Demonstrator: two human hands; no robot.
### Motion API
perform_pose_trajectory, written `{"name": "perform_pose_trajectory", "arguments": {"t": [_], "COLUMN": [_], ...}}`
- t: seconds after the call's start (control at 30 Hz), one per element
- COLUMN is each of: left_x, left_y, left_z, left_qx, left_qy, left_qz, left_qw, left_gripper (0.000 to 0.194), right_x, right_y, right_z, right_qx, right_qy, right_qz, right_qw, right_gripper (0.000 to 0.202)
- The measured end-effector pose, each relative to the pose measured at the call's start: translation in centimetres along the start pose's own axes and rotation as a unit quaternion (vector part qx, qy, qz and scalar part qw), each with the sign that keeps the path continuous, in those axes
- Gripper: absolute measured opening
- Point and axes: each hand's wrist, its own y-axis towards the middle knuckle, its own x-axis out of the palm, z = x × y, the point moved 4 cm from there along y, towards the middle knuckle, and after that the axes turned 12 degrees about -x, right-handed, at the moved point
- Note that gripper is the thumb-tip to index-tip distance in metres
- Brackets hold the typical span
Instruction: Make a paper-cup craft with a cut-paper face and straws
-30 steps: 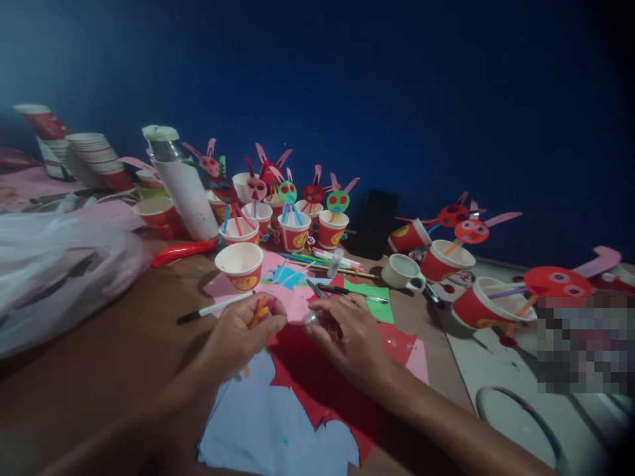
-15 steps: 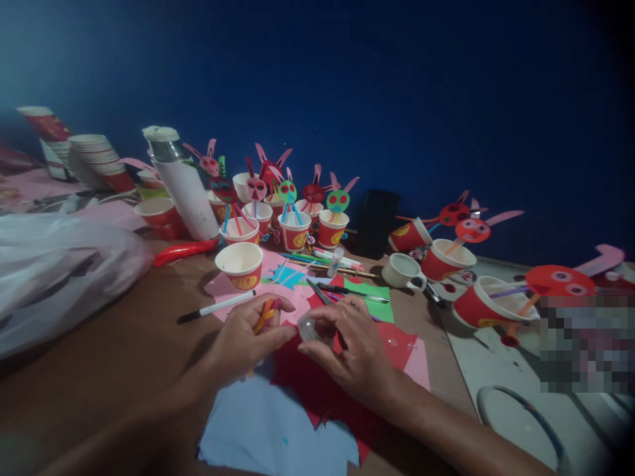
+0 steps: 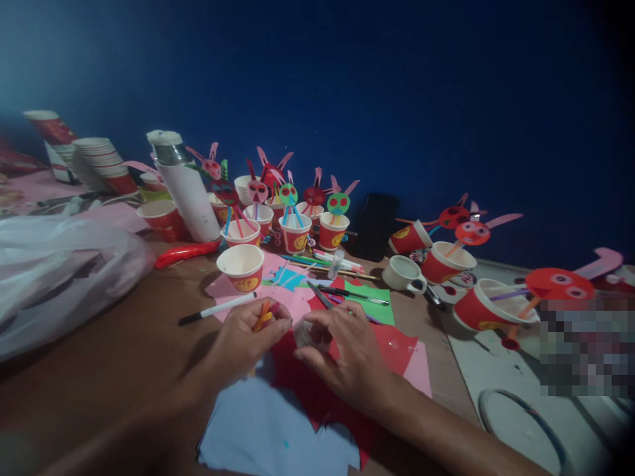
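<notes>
My left hand (image 3: 251, 334) pinches small orange and pink strips (image 3: 264, 315), apparently pieces of paper or straw; their lower ends are hidden by the fingers. Facing it, my right hand (image 3: 344, 347) grips a roll of clear tape (image 3: 305, 334) between thumb and fingers. Both hands are over red paper (image 3: 297, 380) and pink paper. Scissors (image 3: 320, 294) lie just beyond the right hand, beside a black pen (image 3: 360, 294) on green paper (image 3: 370, 307). A white marker with a black cap (image 3: 218, 309) rests left of my left hand.
Light blue paper (image 3: 272, 430) lies nearest me. Several red paper cups with paper rabbit heads stand at the back, an open cup (image 3: 241, 264) in front. A plastic bag (image 3: 64, 277), white bottle (image 3: 186, 192) and red tool (image 3: 186, 253) are left; a mug (image 3: 399, 272) is right.
The tape roll has turned and shifted slightly left and down in my right hand. My left hand stays nearly in place, its fingertips closer over the strips.
</notes>
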Motion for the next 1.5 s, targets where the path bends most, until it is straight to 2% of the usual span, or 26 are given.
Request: {"name": "perform_pose_trajectory", "arguments": {"t": [0.13,0.3,0.5,0.6,0.8,0.97,1.1,1.2,1.33,1.43,1.5], "left_x": [0.0,0.2,0.4,0.4,0.2,0.2,0.2,0.3,0.2,0.1,0.1], "left_y": [-0.1,-0.4,-0.7,-0.9,-0.8,-0.7,-0.6,-0.5,-0.5,-0.4,-0.3], "left_z": [0.1,0.4,0.4,0.6,0.5,0.1,-0.3,-0.4,-0.4,-0.5,-0.4], "left_qx": [0.016,0.032,0.048,0.059,0.054,0.028,-0.004,-0.002,0.006,0.006,0.012], "left_qy": [0.032,0.069,0.080,0.063,0.004,-0.002,0.001,-0.008,-0.007,-0.004,-0.008], "left_qz": [0.012,0.000,-0.014,-0.014,-0.025,-0.041,-0.072,-0.098,-0.103,-0.100,-0.104], "left_qw": [0.999,0.997,0.996,0.996,0.998,0.999,0.997,0.995,0.995,0.995,0.995], "left_gripper": [0.017,0.017,0.016,0.017,0.017,0.019,0.022,0.022,0.021,0.021,0.022], "right_x": [0.3,0.8,1.0,1.0,0.7,1.3,1.8,2.0,2.2,2.0,1.8], "right_y": [0.1,0.2,0.2,0.3,0.6,0.1,-0.3,-0.4,-0.3,-0.2,-0.2], "right_z": [0.4,1.0,1.6,1.7,1.1,1.2,1.3,1.0,0.8,1.0,1.2], "right_qx": [0.026,0.065,0.084,0.108,0.110,0.161,0.222,0.236,0.240,0.243,0.240], "right_qy": [-0.006,-0.015,-0.037,0.009,0.126,0.275,0.376,0.449,0.517,0.506,0.461], "right_qz": [-0.026,-0.067,-0.110,-0.131,-0.114,-0.109,-0.126,-0.148,-0.167,-0.170,-0.174], "right_qw": [0.999,0.996,0.990,0.985,0.979,0.942,0.891,0.849,0.804,0.810,0.837], "right_gripper": [0.029,0.030,0.016,0.010,0.014,0.015,0.018,0.020,0.026,0.025,0.023]}}
